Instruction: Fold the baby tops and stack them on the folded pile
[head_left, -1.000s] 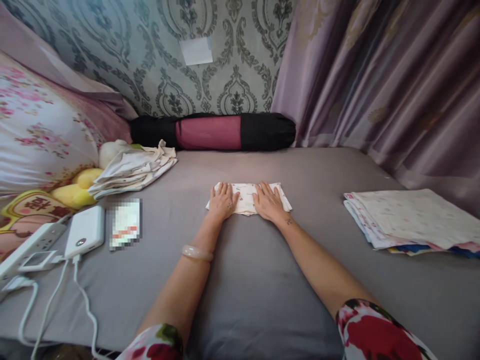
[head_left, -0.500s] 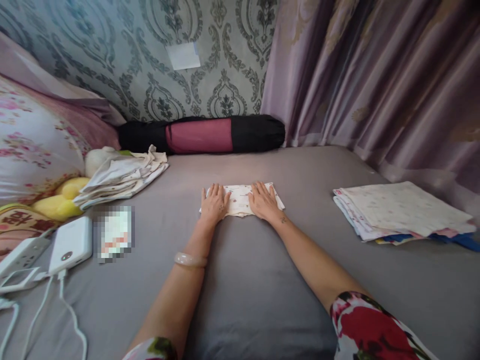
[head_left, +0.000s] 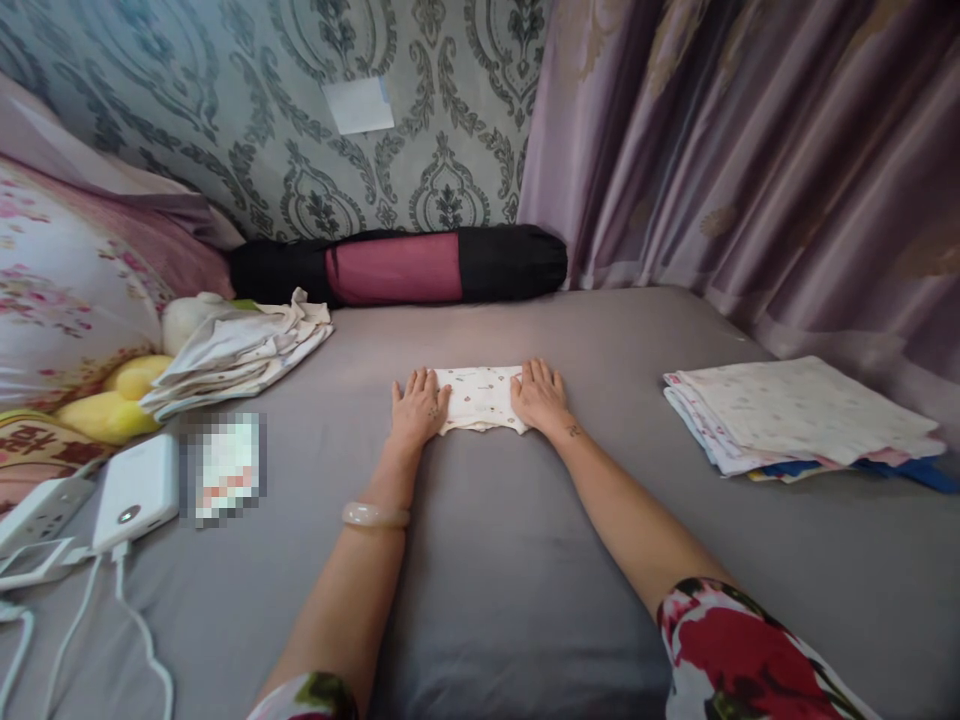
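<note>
A small white folded garment (head_left: 481, 400) with a scattered print lies on the grey bedsheet (head_left: 517, 540) in front of me. My left hand (head_left: 420, 405) rests flat over its left edge, fingers stretched out. Over the right edge lies my right hand (head_left: 540, 397), also flat with the fingers extended. The cloth's middle shows between the two hands, while its ends are hidden under them. Neither hand grips anything.
To the right sits a stack of folded cloths (head_left: 802, 415). A pile of pale clothes (head_left: 244, 350) lies at the left near a yellow plush toy (head_left: 112, 415). Closer are a white power bank (head_left: 139, 490) with cables and a power strip (head_left: 49, 515). A black-and-pink long bag (head_left: 397, 268) lies along the wall.
My hands have slid apart toward the cloth's two sides, the right one more clearly to the right. More of the printed middle now shows. The view has shifted slightly.
</note>
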